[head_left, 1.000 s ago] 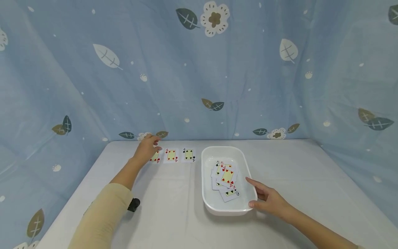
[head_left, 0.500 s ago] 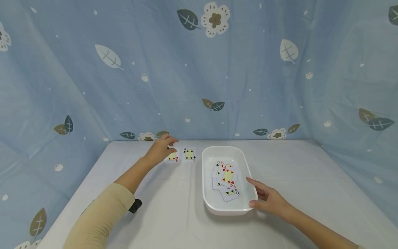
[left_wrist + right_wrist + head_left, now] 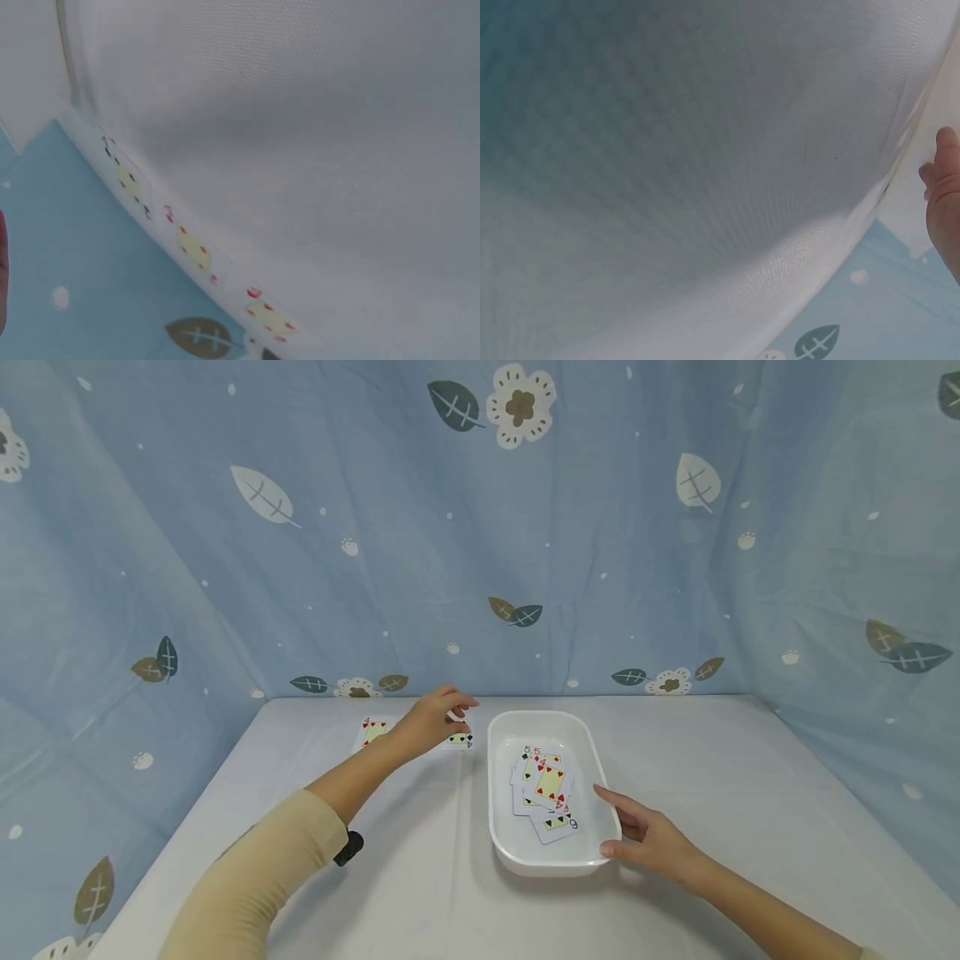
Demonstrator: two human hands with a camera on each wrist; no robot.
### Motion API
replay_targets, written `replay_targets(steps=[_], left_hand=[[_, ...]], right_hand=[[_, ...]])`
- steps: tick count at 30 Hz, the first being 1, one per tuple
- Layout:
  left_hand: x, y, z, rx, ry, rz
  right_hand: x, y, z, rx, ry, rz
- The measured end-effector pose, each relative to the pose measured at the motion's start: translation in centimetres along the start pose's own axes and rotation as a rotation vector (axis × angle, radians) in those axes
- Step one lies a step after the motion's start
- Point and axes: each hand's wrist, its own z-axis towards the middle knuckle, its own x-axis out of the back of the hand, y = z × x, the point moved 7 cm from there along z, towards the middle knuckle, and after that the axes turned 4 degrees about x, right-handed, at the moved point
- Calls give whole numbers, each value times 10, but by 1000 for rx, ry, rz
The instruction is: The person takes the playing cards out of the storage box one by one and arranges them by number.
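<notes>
My left hand (image 3: 429, 724) hovers at the back of the table over the four of spades (image 3: 457, 741), fingers loosely bent and nothing seen between them. Left of it lies a four of hearts (image 3: 372, 733), part covered by my forearm. The left wrist view shows the four of diamonds (image 3: 194, 248) between these two cards, which my arm hides from the head camera. My right hand (image 3: 654, 843) holds the right side of a white plastic tub (image 3: 517, 857), thumb near the front corner. Overlapping playing cards (image 3: 550, 783), a four of hearts-like red card uppermost, lie inside.
A white cloth covers the table (image 3: 697, 760). Blue patterned fabric (image 3: 420, 527) hangs behind it and along both sides. A small black object (image 3: 348, 848) shows at my left sleeve.
My left hand has moved rightward along the row, from the leftmost card past the middle one to the four of spades. The right hand and the tub stay put.
</notes>
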Motion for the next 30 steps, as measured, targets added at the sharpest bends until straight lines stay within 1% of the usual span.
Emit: replay_targets(steps=[5,13,15,22,26,30], left_hand=[[-11,12,6,-21,-24,-13],[-29,26,13,-28,-87,-93],[-34,28,15,-25,-105,-86],[-61,33,23,43,-218,-82],[-77,36,23,51,-274,-95],[-90,37,24,49,-312,-106]], right_hand=[[0,1,0,-8,-5,20],[0,2,1,-8,-9,29],[0,4,1,-16,-3,32],[1,7,2,-32,8,21],[0,7,1,-26,6,19],[1,5,0,-26,11,14]])
